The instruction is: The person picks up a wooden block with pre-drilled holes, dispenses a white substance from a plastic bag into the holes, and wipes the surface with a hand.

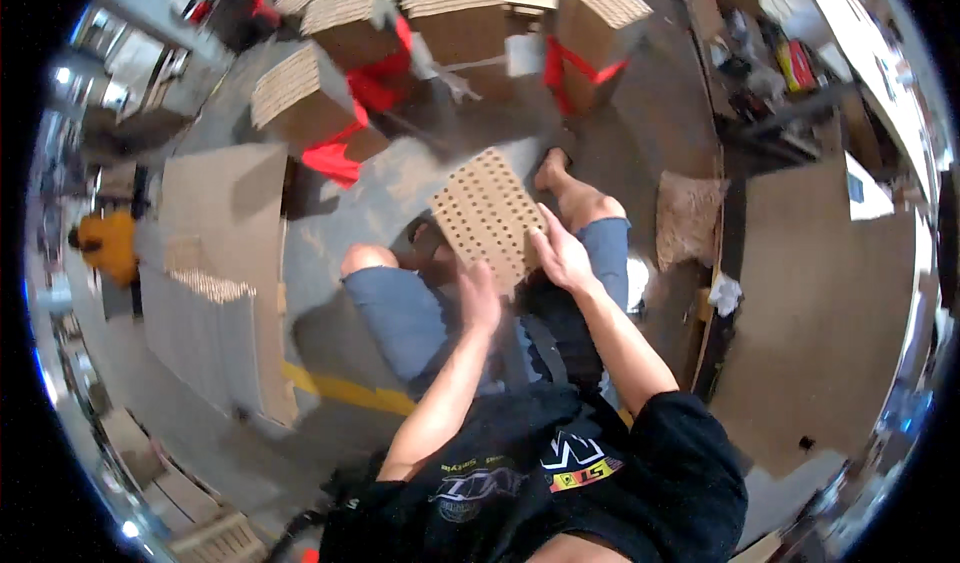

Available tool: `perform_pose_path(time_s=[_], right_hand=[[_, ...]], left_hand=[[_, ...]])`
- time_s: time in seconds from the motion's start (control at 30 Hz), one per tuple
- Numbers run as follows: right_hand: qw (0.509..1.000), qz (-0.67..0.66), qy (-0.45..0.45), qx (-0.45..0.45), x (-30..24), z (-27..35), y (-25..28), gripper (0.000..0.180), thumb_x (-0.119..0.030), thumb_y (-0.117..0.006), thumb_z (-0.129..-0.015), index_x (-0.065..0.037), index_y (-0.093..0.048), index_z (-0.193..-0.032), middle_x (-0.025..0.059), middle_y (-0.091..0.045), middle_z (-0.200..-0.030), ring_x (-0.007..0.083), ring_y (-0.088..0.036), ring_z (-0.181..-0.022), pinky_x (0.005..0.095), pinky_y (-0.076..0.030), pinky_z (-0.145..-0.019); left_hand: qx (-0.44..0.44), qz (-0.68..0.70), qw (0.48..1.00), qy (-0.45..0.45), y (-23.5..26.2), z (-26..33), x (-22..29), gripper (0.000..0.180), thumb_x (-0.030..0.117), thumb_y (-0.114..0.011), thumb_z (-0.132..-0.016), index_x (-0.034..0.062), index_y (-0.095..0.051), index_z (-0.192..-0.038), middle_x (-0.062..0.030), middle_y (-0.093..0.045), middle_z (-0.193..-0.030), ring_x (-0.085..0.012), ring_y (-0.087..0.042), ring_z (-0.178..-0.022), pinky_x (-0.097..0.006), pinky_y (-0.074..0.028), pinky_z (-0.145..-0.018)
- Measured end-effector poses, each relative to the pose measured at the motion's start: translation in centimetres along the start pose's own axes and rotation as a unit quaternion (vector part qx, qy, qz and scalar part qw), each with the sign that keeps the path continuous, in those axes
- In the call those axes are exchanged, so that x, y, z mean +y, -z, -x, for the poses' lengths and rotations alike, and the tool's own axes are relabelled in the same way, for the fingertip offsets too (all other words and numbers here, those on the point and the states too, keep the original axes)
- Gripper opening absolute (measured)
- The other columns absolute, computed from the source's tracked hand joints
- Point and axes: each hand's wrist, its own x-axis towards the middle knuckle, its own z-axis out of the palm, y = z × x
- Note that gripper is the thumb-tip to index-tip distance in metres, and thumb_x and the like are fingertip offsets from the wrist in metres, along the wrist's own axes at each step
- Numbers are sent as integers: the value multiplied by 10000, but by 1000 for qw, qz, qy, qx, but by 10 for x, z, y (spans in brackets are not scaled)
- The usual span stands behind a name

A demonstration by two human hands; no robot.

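A tan, flat rectangular board [489, 208] with rows of dark round holes is held up over my lap, tilted. My right hand [563, 255] grips its right edge, with the thumb on the holed face and the other fingers partly hidden. At the board's lower left edge is my left hand [479, 298], raised and smeared by motion. Its fingers overlap the board in the picture, but whether they press or hold it I cannot tell.
Several stacks of tan slatted pieces [455, 18], some with red cloth strips [383, 78], stand ahead. Large cardboard sheets [225, 193] lie at left, and a brown panel [820, 303] is at right. A person in orange [107, 248] is far left.
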Motion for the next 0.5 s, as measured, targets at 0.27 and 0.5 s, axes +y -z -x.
perform_pose_path(time_s=[0.27, 0.5], right_hand=[[994, -29, 82, 70, 10, 3, -5, 554, -385, -514, -959, -41, -462, -1389, 262, -605, -1236, 413, -600, -1114, 472, -484, -967], [949, -133, 195, 211, 7, 31, 6, 510, -233, -616, -906, -24, -494, -1355, 209, -600, -1242, 373, -563, -1166, 456, -449, -1008]], left_hand=[[-12, 3, 997, 78, 14, -3, -19, 683, 459, -417, -1044, -16, -247, -1504, -182, -391, -1490, -283, -434, -1327, -397, -366, -1093], [-62, -190, 978, 61, 49, -5, 3, 666, 425, -442, -1041, -44, -289, -1489, -192, -372, -1505, -283, -404, -1350, -403, -343, -1102]])
